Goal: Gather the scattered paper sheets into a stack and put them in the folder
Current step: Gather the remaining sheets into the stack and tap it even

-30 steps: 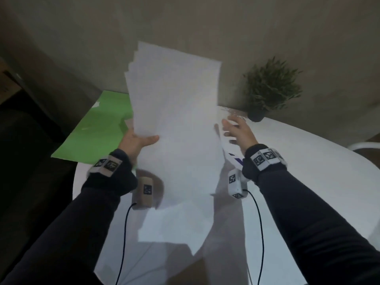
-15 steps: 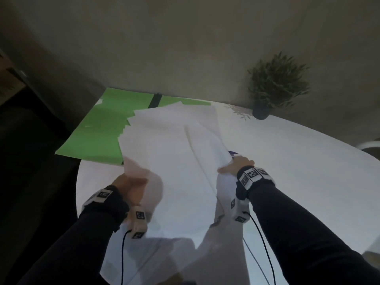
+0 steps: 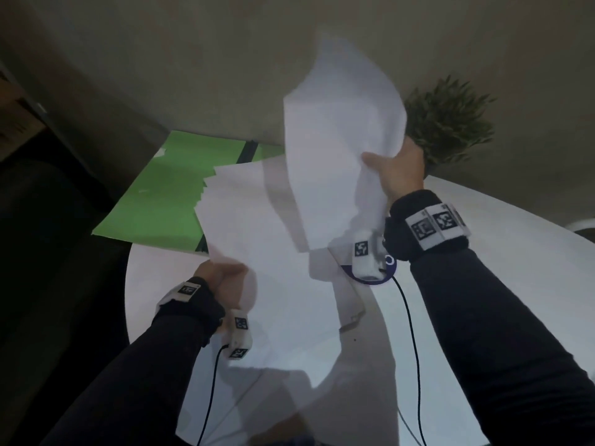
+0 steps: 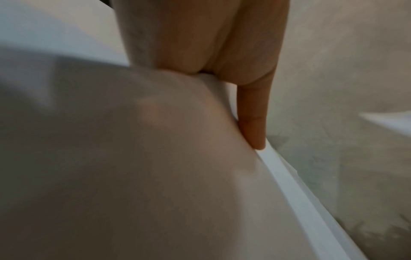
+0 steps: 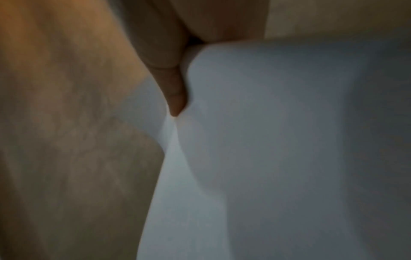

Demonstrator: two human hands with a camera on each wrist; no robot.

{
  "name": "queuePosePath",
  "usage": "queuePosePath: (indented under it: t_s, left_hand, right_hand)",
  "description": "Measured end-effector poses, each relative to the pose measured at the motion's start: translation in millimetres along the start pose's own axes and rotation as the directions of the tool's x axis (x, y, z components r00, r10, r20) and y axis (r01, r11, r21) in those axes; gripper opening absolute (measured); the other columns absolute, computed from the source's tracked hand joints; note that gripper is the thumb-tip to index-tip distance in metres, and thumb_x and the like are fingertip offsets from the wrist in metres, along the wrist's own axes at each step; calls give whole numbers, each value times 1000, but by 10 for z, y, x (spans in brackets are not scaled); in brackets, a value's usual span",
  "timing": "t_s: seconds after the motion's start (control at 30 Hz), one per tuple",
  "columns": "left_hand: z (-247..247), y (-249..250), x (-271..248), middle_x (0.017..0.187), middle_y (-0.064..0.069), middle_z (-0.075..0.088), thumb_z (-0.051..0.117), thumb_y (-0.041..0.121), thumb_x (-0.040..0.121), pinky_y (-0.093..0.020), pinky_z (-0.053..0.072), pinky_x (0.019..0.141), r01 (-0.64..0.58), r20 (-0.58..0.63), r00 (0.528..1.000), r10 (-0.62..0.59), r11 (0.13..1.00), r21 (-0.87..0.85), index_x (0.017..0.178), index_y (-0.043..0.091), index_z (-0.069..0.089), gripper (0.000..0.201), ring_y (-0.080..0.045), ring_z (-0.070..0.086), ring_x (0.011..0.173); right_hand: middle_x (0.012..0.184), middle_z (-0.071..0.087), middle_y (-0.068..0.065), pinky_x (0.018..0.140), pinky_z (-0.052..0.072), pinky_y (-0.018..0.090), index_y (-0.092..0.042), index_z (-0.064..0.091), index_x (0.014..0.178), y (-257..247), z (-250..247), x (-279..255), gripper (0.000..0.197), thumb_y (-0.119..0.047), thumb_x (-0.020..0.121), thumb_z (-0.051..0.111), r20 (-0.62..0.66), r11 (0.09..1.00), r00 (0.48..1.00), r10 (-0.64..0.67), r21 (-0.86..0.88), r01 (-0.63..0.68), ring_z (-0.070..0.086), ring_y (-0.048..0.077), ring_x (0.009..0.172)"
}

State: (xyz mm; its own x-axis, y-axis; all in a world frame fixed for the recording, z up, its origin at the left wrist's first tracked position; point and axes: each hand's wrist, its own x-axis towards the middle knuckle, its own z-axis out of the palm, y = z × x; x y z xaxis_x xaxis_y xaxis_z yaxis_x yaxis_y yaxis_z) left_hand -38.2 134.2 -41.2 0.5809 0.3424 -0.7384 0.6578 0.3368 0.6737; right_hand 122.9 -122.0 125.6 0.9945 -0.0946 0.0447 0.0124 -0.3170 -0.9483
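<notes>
My left hand (image 3: 222,278) grips the near-left edge of a fanned stack of white sheets (image 3: 257,226) held low over the table. In the left wrist view its thumb (image 4: 253,123) presses on the paper stack (image 4: 133,176). My right hand (image 3: 396,169) is raised and pinches a separate white sheet (image 3: 341,149), which curls upward in front of the wall. Close up, the right thumb (image 5: 175,95) presses into that sheet (image 5: 289,140). An open green folder (image 3: 167,201) lies flat at the table's far left, partly under the stack.
The table (image 3: 499,284) is round and white. A potted green plant (image 3: 450,123) stands at the far edge behind my right hand. A dark blue round thing (image 3: 386,272) lies under the right wrist. Dark floor lies to the left of the table.
My right hand has lifted up and to the right, pulling one sheet away from the stack. My left hand stays low, still holding the rest.
</notes>
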Motion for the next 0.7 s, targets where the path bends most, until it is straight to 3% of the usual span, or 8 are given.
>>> queuePosePath:
  t_s: [0.13, 0.2, 0.27, 0.33, 0.43, 0.5, 0.6, 0.7]
  left_hand:
    - [-25, 61, 21, 59, -8, 61, 61, 51, 82, -27, 47, 54, 94, 92, 992, -81, 985, -143, 75, 6, 55, 46, -22, 58, 50]
    - [-50, 61, 87, 85, -14, 65, 46, 82, 70, -34, 50, 69, 104, 106, 991, -80, 965, -242, 91, 6, 62, 81, -26, 61, 78]
    - [-43, 69, 160, 110, -15, 64, 29, 90, 66, -42, 48, 83, 60, 111, 994, -23, 939, -338, 113, 12, 61, 97, -30, 60, 97]
    - [-23, 100, 177, 106, -12, 64, 22, 87, 71, -42, 47, 85, 29, 153, 988, 37, 911, -412, 109, 17, 63, 90, -28, 61, 91]
    - [-54, 180, 129, 88, -6, 66, 45, 82, 67, -33, 51, 74, 66, 201, 980, 6, 935, -348, 89, 17, 70, 73, -24, 63, 73]
    - [-95, 198, 140, 64, -5, 61, 64, 60, 75, -28, 49, 61, 109, 176, 981, -81, 982, -156, 79, 8, 65, 52, -24, 62, 60]
    - [-146, 219, 244, 71, -14, 61, 72, 14, 77, -36, 48, 71, 37, -9, 999, -36, 996, 82, 76, 2, 61, 16, -33, 63, 77]
    - [-157, 269, 193, 69, -15, 62, 69, 8, 78, -33, 46, 60, 56, -1, 998, -56, 994, 95, 77, 1, 61, 11, -27, 57, 55]
  right_hand:
    - [96, 67, 13, 78, 54, 35, 3, 62, 109, 179, 160, -178, 34, 8, 76, 69, 227, 886, 946, 232, 353, -302, 64, 26, 83]
    - [95, 66, 14, 65, 51, 27, 5, 63, 110, 422, 295, -331, 34, 3, 76, 69, 285, 930, 899, 333, 57, -362, 62, 25, 81]
    - [98, 66, 10, 66, 49, 25, -3, 62, 109, 689, 434, -504, 33, -4, 76, 68, 308, 910, 878, 366, -316, -269, 63, 26, 89]
    - [105, 65, 10, 79, 52, 30, -6, 59, 110, 859, 562, -685, 34, -6, 76, 65, 335, 878, 870, 361, -436, -197, 62, 28, 98]
    - [106, 60, 10, 79, 48, 29, -5, 53, 114, 960, 708, -862, 34, -8, 81, 59, 380, 870, 860, 342, -473, -137, 59, 28, 98]
    - [105, 56, 7, 75, 45, 28, -4, 51, 118, 974, 755, -886, 45, -26, 82, 67, 512, 836, 757, 405, -543, -80, 56, 25, 98]
    - [114, 57, 9, 75, 42, 27, 3, 51, 126, 940, 692, -693, 82, -60, 77, 64, 588, 782, 588, 556, -610, -130, 57, 26, 100]
    - [119, 63, 13, 84, 48, 32, 1, 59, 120, 961, 539, -273, 69, -56, 81, 63, 388, 798, 739, 551, -506, -329, 60, 29, 102]
